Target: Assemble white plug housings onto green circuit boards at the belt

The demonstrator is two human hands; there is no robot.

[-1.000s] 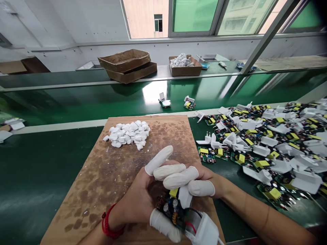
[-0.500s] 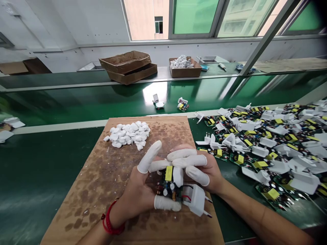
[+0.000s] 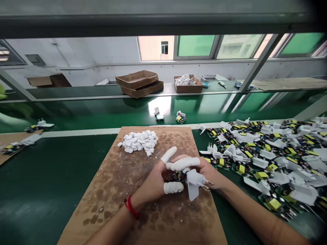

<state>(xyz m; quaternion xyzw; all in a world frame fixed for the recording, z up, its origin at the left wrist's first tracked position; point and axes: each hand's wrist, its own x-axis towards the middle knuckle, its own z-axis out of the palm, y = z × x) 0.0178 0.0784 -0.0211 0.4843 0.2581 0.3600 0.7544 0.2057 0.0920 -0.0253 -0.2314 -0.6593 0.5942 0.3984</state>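
A small charger circuit board (image 3: 179, 176) is between my two hands above the brown cardboard sheet (image 3: 143, 207). My left hand (image 3: 157, 182), with white finger cots on several fingers, grips the board by its edges, the thumb on the near side. White-covered fingers of my right hand (image 3: 204, 169) lie across the board's far side and hide much of it. At the board's right end hangs a white two-pin plug housing (image 3: 194, 182), tilted, its pins pointing right. Beyond the hands, a pile of white putty-like lumps (image 3: 140, 141) lies on the cardboard.
Many circuit boards with white plugs (image 3: 260, 162) cover the green bench at right. Two more board assemblies (image 3: 159, 115) sit on the green strip behind. Brown trays (image 3: 138, 80) and a box of white lumps (image 3: 188, 88) stand on the shelf. A metal bar (image 3: 153, 25) crosses overhead.
The camera view has tilted up, bringing the overhead bar into sight. The board has turned in my hands, so its yellow part and white lump no longer show; the plug housing has rotated.
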